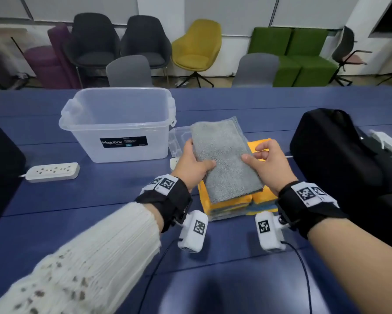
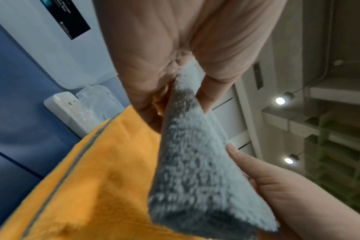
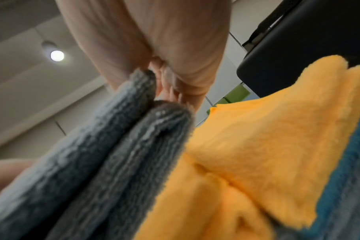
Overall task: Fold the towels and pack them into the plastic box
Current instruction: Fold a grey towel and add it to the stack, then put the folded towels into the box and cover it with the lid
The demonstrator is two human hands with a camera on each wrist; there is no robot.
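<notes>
A folded grey towel (image 1: pixel 222 155) is held between both hands, lifted just above a stack of yellow and blue towels (image 1: pixel 233 203). My left hand (image 1: pixel 194 164) grips the towel's left edge, thumb on top; the grey towel (image 2: pixel 187 162) fills the left wrist view above the yellow towel (image 2: pixel 88 178). My right hand (image 1: pixel 266 162) pinches its right edge with thumb above and fingers under; the right wrist view shows the grey towel (image 3: pixel 105 162) doubled, next to the yellow towel (image 3: pixel 257 146). The clear plastic box (image 1: pixel 120 123) stands empty to the left of the towel.
The box's clear lid (image 1: pixel 177 139) lies flat behind the stack. A white power strip (image 1: pixel 52 172) sits at the left on the blue table (image 1: pixel 88 200). A black bag (image 1: pixel 340 150) fills the right side. Chairs line the far edge.
</notes>
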